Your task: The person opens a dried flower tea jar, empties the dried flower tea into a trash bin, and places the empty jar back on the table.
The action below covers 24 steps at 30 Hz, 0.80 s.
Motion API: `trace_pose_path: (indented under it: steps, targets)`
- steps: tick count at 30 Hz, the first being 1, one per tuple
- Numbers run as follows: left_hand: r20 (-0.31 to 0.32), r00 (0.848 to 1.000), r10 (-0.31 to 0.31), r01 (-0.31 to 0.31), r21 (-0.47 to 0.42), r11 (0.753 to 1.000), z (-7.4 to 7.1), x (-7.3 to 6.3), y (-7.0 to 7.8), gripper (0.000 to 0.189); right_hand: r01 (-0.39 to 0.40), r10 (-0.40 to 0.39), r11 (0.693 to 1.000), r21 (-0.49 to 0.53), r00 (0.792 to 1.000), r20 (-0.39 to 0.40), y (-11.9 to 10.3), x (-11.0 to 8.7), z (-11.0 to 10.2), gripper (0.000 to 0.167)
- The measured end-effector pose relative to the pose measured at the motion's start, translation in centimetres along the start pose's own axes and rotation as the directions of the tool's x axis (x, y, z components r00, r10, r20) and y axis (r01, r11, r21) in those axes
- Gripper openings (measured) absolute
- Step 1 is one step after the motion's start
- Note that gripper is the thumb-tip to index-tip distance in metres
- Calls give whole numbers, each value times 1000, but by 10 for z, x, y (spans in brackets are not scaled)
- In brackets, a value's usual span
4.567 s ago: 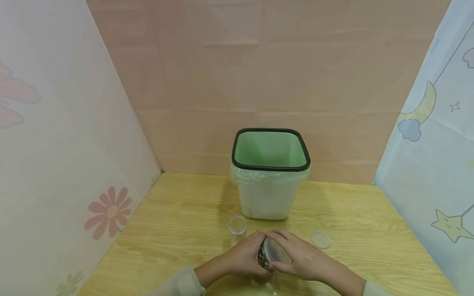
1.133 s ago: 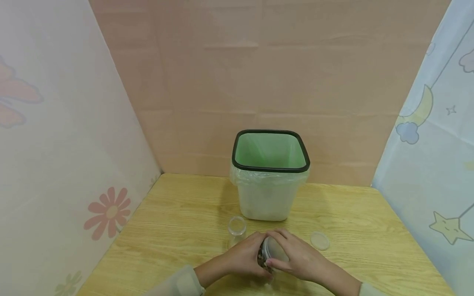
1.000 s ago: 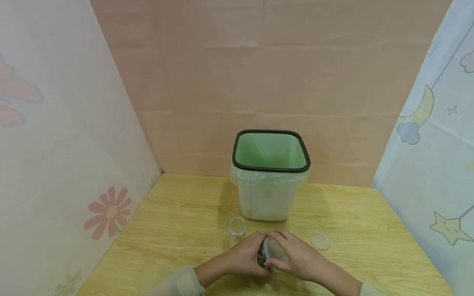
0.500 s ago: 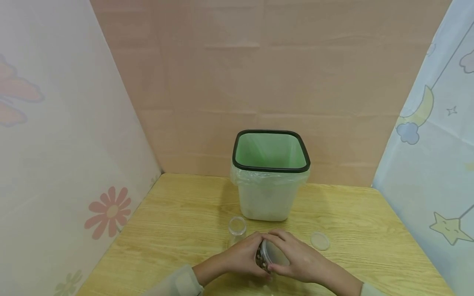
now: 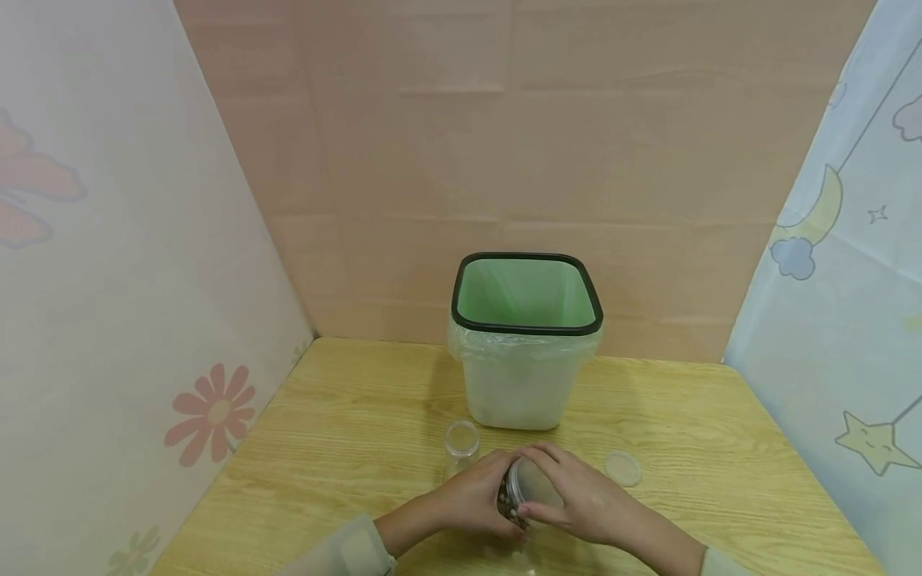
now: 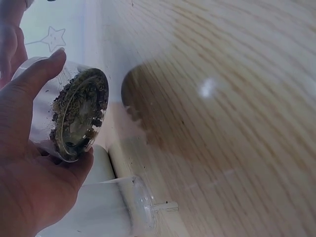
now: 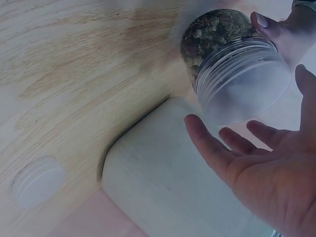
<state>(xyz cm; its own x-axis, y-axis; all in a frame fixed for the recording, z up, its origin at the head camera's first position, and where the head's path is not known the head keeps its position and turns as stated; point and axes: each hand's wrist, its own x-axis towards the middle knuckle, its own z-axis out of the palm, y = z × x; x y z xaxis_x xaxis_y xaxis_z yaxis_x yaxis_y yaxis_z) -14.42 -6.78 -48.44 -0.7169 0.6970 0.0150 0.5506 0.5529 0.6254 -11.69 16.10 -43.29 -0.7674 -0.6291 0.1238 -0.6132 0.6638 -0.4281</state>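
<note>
A clear round jar (image 6: 79, 113) with dried flowers or leaves in it lies tilted in my left hand (image 5: 471, 498). The left fingers and thumb (image 6: 37, 74) wrap round its body, just above the table. A translucent screw lid (image 7: 252, 89) caps the jar and faces right. My right hand (image 5: 591, 504) is at the lid, its fingers spread round the rim. In the right wrist view these fingers (image 7: 212, 148) look fairly straight, with small gaps between them and the lid. Beyond the left hand stands a second clear jar (image 5: 461, 442), partly hidden.
A pale bin (image 5: 522, 388) with a black rim and a plastic liner stands behind the hands. Right of the hands, a small round translucent lid (image 5: 623, 468) lies on the wooden table (image 5: 360, 400). Printed cloth hangs on both sides.
Both hands stay at the tilted jar. My right thumb and fingers have shifted slightly along the lid's rim and the jar's tilt varies a little. The bin and the small lid have not moved.
</note>
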Motion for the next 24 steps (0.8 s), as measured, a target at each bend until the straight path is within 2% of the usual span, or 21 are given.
trace_pose_path:
  steps: [8, 17, 24]
  targets:
    - [1, 1000, 15, -15, 10, 1000, 0, 0, 1, 103, -2, 2, 1000, 2, 1000, 20, 1, 0, 1, 70]
    - [16, 999, 32, -32, 18, 999, -2, -1, 0, 95, 97, -97, 995, -16, 995, 24, 1, -2, 0, 71]
    - [35, 998, 55, -56, 23, 998, -3, -3, -1, 96, 172, -172, 984, -57, 985, -8, 2, -3, 3, 70]
